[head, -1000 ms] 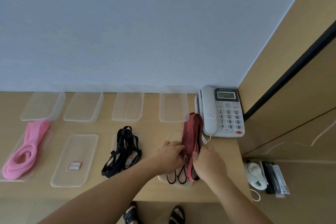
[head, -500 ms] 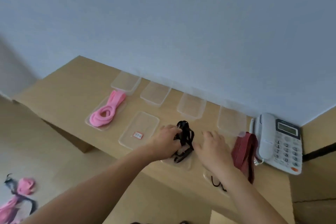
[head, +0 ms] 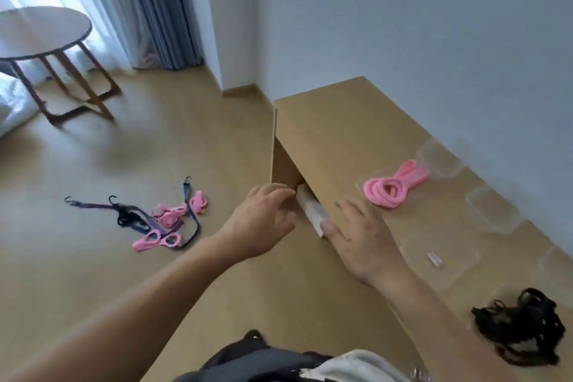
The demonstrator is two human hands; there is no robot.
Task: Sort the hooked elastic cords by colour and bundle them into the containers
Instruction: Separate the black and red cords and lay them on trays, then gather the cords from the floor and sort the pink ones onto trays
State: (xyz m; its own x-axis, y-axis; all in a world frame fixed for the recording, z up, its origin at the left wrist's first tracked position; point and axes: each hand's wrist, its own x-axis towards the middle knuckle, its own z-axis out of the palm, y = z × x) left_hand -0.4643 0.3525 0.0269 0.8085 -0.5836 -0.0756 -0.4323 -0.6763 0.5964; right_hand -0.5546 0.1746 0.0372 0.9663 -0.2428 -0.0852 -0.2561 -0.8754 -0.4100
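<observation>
Coiled pink cords (head: 410, 175) (smooth, looped)

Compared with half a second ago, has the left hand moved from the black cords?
Yes. The left hand has left the black cords, moving leftward along the desk to its front edge, near the coiled pink cords.

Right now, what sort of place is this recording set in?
Likely a hotel room or bedroom, though I can't be sure. Floor-length curtains, a small round table and a long wooden desk all point that way.
</observation>
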